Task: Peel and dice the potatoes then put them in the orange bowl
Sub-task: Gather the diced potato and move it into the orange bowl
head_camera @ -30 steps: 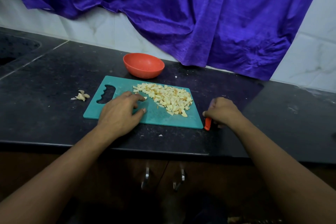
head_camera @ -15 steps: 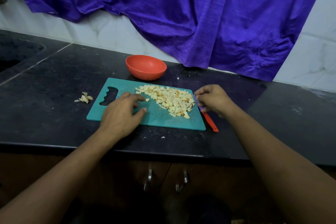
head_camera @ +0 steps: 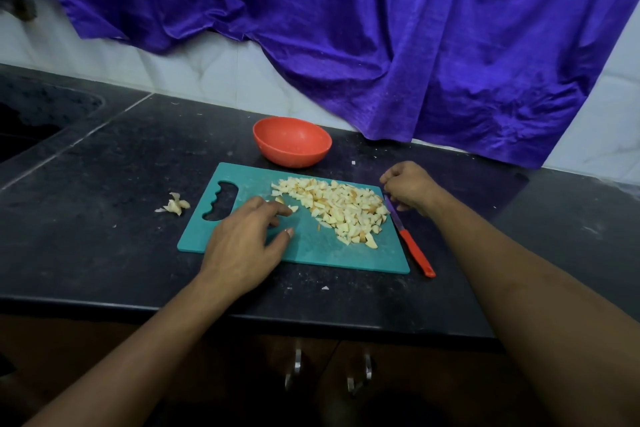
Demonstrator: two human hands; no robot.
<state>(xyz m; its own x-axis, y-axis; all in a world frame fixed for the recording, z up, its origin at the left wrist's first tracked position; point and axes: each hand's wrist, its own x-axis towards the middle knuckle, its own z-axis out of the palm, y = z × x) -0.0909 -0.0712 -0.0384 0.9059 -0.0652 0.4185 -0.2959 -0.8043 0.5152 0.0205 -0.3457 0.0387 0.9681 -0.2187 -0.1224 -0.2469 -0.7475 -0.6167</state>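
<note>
A pile of pale diced potato [head_camera: 339, 208] covers the right half of the teal cutting board [head_camera: 311, 251]. Behind the board stands the orange bowl [head_camera: 292, 142], with nothing in it. My left hand [head_camera: 242, 246] rests on the board, fingers spread, its fingertips touching a few dice at the pile's left end. My right hand [head_camera: 408, 184] hovers at the board's far right corner with loosely curled fingers and holds nothing I can see. An orange-handled knife [head_camera: 415, 253] lies on the counter along the board's right edge, its blade tip under my right hand.
A small heap of potato peel [head_camera: 175, 205] lies on the black counter left of the board. A sink recess [head_camera: 34, 114] is at far left. Purple cloth [head_camera: 381, 28] hangs over the tiled wall behind. The counter's front edge [head_camera: 242, 308] runs just below my left wrist.
My right hand let go of the knife handle and moved up along the board's right edge to its far corner. The knife now lies on the counter. My left hand barely moved.
</note>
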